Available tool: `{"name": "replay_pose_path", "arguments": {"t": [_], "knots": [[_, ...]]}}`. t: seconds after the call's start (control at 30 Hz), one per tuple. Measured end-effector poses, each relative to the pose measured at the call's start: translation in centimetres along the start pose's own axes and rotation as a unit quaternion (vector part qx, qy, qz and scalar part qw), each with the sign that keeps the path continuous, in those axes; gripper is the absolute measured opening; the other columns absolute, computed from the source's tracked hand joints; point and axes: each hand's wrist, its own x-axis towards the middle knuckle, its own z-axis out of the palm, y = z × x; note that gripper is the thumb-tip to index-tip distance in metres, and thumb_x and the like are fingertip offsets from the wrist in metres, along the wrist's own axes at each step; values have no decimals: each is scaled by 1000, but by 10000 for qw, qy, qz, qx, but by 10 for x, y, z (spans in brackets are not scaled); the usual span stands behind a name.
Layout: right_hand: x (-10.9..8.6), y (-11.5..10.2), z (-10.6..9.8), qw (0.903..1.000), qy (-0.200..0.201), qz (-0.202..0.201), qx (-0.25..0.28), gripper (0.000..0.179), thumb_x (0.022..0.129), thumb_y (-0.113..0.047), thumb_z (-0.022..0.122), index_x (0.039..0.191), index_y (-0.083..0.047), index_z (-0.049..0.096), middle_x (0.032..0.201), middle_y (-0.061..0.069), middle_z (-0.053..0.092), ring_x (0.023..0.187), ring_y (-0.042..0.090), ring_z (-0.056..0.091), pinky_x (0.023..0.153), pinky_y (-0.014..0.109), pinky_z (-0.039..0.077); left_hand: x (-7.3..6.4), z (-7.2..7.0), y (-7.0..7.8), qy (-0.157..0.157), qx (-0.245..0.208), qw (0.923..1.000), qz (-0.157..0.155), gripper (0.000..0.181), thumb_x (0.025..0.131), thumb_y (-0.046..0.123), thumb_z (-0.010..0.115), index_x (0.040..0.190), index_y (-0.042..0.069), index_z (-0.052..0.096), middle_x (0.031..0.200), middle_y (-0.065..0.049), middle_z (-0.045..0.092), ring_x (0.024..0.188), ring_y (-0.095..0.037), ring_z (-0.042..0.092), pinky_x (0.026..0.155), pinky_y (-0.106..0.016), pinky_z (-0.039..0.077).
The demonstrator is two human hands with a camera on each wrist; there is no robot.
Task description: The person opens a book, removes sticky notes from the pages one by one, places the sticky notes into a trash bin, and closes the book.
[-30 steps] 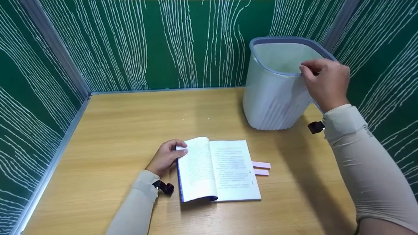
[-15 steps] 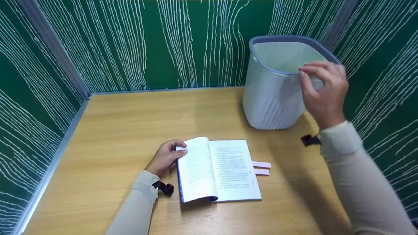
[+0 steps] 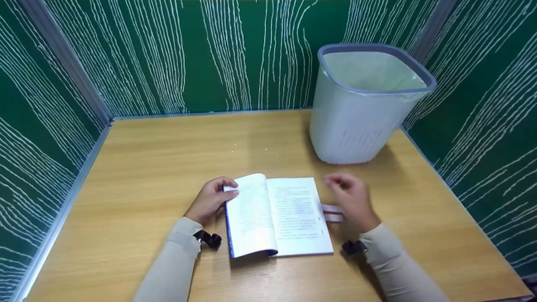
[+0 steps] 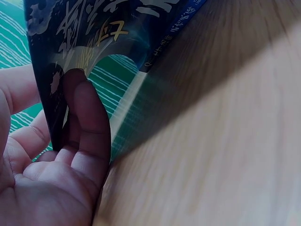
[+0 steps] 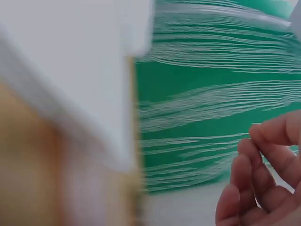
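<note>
An open book (image 3: 295, 222) with printed pages lies on the table. My left hand (image 3: 209, 200) grips its left edge, thumb on the page; in the left wrist view the fingers (image 4: 91, 122) curl behind the dark blue cover (image 4: 51, 89), which is lifted off the wood. Two pink page markers (image 3: 333, 217) stick out from the book's right side. Just right of them is my right hand (image 3: 356, 203), blurred in the head view. Its fingers are loosely bent in the right wrist view, thumb and fingertips (image 5: 254, 129) close together, with nothing visible between them.
A white bin (image 3: 356, 121) with a grey rim and a thin liner stands at the back right of the wooden table (image 3: 147, 167). Tiny pale specks lie behind the book. Green walls (image 3: 201, 54) with white streaks enclose the back and sides.
My right hand has come away from the bin's rim, down and left to beside the page markers. The left hand keeps its grip on the book, which stays in place.
</note>
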Motion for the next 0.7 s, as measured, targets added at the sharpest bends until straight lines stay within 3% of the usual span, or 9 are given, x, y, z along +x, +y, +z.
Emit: {"name": "replay_pose_path", "arguments": {"t": [0.13, 0.27, 0.43, 0.7], "knots": [[-11, 28, 8, 9899, -660, 1206, 361, 16, 96, -17, 74, 102, -2, 78, 98, 9, 75, 80, 12, 64, 69, 21, 54, 1, -1, -2, -9, 58, 10000, 34, 22, 92, 5, 74, 113, 0, 68, 114, -10, 60, 104, -23, 55, 82, -26, 51], [-10, 43, 3, 9768, -1071, 1789, 497, 16, 97, -13, 72, 102, 2, 76, 92, 10, 73, 80, 13, 66, 71, 23, 57, 2, -3, -1, 24, 142, 9999, 75, 22, 92, 5, 75, 112, 0, 68, 113, -9, 62, 102, -22, 56, 80, -25, 52], [-8, 44, -7, 9664, -1552, 2014, 370, 17, 98, -10, 69, 103, 6, 73, 94, 15, 73, 79, 15, 71, 71, 26, 61, 5, -3, 2, -7, 124, 9999, 86, 22, 92, 4, 74, 112, 0, 67, 110, -9, 62, 99, -22, 58, 76, -24, 54], [-15, 37, -8, 9682, -1637, 1884, -154, 12, 97, -9, 69, 98, 1, 75, 88, 17, 74, 79, 21, 72, 68, 28, 61, 0, -2, -2, -50, -142, 9998, -153, 23, 93, 7, 74, 114, 1, 67, 112, -10, 60, 97, -22, 60, 73, -25, 56]]}}
